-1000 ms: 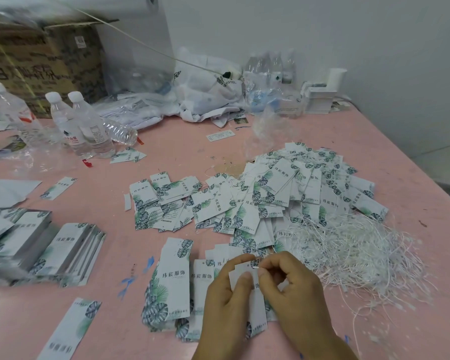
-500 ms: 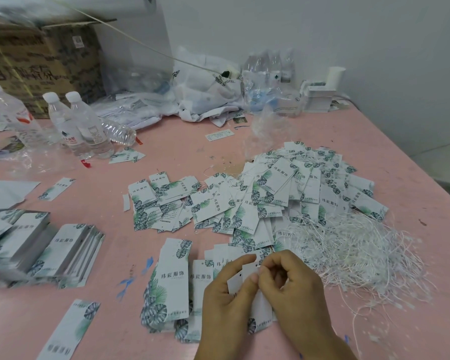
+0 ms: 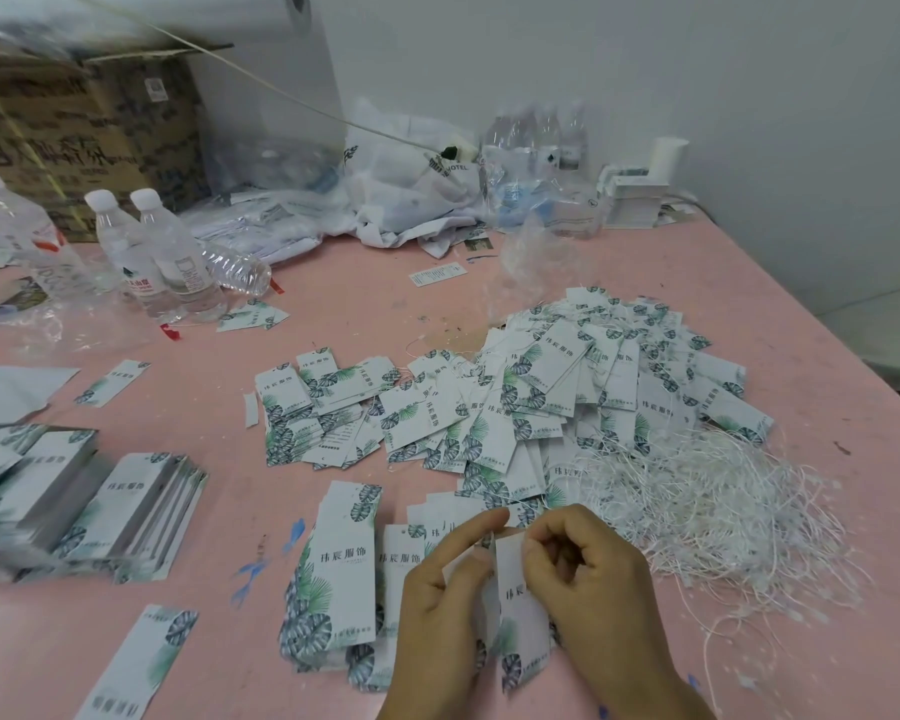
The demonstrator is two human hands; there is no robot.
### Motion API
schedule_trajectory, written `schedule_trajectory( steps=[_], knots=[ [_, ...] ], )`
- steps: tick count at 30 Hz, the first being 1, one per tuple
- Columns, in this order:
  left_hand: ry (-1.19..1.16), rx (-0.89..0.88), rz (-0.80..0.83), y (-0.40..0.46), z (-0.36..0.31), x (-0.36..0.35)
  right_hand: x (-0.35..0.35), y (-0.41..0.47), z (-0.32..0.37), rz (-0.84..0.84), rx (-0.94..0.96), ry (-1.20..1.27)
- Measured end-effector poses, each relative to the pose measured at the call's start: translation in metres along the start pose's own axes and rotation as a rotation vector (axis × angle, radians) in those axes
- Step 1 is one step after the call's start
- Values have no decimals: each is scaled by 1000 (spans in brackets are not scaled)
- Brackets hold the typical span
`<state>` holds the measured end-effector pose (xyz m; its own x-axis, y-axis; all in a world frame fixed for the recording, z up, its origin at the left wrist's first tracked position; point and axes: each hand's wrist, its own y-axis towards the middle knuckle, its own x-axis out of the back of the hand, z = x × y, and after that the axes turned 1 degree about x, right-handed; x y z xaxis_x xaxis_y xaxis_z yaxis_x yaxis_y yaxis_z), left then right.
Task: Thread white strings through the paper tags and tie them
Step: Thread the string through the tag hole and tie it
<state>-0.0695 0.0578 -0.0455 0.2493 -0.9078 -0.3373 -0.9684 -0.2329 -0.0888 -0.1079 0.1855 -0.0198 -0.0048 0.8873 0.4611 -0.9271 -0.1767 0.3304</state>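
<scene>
At 6 o'clock on the table, both hands pinch a tag, left hand steadying, right hand at its top, so looks like threading, next up a string through the hole.

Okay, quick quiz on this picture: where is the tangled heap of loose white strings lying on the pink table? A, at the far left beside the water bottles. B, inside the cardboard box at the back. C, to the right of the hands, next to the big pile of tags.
C: the white strings sprawl right of the right hand, against the pile of tags.
</scene>
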Motion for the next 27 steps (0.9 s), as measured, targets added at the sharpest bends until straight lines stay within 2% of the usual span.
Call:
schedule_trajectory(
  steps=[8,18,24,27],
  knots=[
    [-43,35,-41,4,2,4,2,1,2,41,-16,74],
    [-3,11,-44,0,1,2,12,3,0,245,-116,164],
    [-40,16,-91,4,3,6,21,14,-7,421,-534,688],
    [-53,29,-114,5,5,6,30,20,-14,415,-703,970]
  ],
)
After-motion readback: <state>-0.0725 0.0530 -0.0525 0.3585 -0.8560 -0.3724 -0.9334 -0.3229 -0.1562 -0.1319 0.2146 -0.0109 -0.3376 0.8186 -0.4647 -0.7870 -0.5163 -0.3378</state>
